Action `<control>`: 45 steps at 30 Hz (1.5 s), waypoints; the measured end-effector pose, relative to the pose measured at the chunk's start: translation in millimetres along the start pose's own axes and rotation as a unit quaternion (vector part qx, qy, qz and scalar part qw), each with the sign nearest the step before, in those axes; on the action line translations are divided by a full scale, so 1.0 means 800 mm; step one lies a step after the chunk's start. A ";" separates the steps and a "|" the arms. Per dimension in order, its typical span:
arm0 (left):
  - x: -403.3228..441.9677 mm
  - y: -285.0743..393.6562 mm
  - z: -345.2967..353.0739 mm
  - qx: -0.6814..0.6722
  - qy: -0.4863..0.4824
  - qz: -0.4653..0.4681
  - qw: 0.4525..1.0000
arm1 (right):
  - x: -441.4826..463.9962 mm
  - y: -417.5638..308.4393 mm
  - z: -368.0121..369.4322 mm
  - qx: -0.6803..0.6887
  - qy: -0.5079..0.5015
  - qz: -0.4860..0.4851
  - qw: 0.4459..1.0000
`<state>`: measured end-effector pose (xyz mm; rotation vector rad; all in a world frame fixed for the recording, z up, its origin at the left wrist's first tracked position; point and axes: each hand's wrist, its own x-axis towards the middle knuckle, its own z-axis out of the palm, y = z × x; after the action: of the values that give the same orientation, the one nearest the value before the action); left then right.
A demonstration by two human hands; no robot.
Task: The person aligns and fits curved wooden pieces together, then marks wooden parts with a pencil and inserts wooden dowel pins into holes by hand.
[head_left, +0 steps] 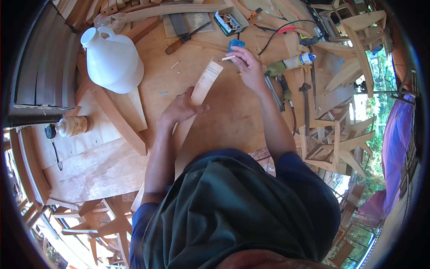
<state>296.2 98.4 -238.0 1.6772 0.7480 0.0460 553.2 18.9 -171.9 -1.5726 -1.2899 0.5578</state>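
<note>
My left hand (pixel 182 107) is wrapped round a long wooden piece (pixel 207 81), its pale end face pointing up and away from me. My right hand (pixel 250 67) pinches a small wooden dowel (pixel 228 58) just beyond and to the right of that end, apart from it. A blue block-like thing (pixel 236 44) lies right behind my right fingers, partly hidden by them. Another short dowel (pixel 175 64) rests on the workbench (pixel 233 116) left of the wooden piece.
A white jug (pixel 114 62) and a small bottle (pixel 74 126) stand at left. Behind lie a hand saw (pixel 186 38) and a box of small pieces (pixel 230 21). Green air tools (pixel 277 69) with hoses lie at right. Chair frames (pixel 336 139) are stacked beyond the bench.
</note>
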 end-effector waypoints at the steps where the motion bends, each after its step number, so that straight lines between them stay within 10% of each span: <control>1: -0.001 -0.002 0.004 0.003 0.069 0.074 0.995 | -0.003 -0.009 0.001 0.018 0.008 0.008 1.000; 3: -0.008 0.011 0.004 0.011 0.203 0.223 0.953 | -0.010 -0.029 0.009 0.053 0.003 0.020 0.998; 9: -0.028 0.020 0.001 -0.228 0.178 0.367 0.884 | -0.075 -0.049 0.077 0.161 -0.016 0.012 0.987; 22: 0.008 -0.019 0.002 -0.370 0.149 0.274 0.875 | -0.082 -0.040 0.106 0.182 0.024 0.016 0.983; 26: 0.004 -0.011 -0.001 -0.388 0.162 0.267 0.867 | -0.092 0.016 0.034 -0.215 0.141 -0.014 0.966; 30: 0.008 -0.019 0.000 -0.361 0.125 0.283 0.880 | -0.135 0.160 -0.019 -0.607 0.157 -0.009 0.779; 33: 0.011 -0.027 -0.002 -0.247 0.104 0.220 0.938 | -0.145 0.190 -0.024 -0.476 0.167 0.036 0.863; 39: 0.009 -0.031 -0.010 -0.180 0.130 0.226 0.948 | -0.137 0.178 -0.029 -0.490 0.163 0.090 0.852; 42: 0.005 -0.031 -0.015 -0.177 0.110 0.206 0.956 | -0.122 0.121 -0.021 -0.121 0.252 0.071 0.958; 45: -0.008 -0.008 -0.015 -0.214 0.128 0.152 0.956 | -0.112 -0.003 0.006 0.156 0.291 0.152 0.932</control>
<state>282.9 105.6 -238.4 1.3651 0.6093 0.6125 518.8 -61.4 -192.4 -1.5151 -0.4887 0.4113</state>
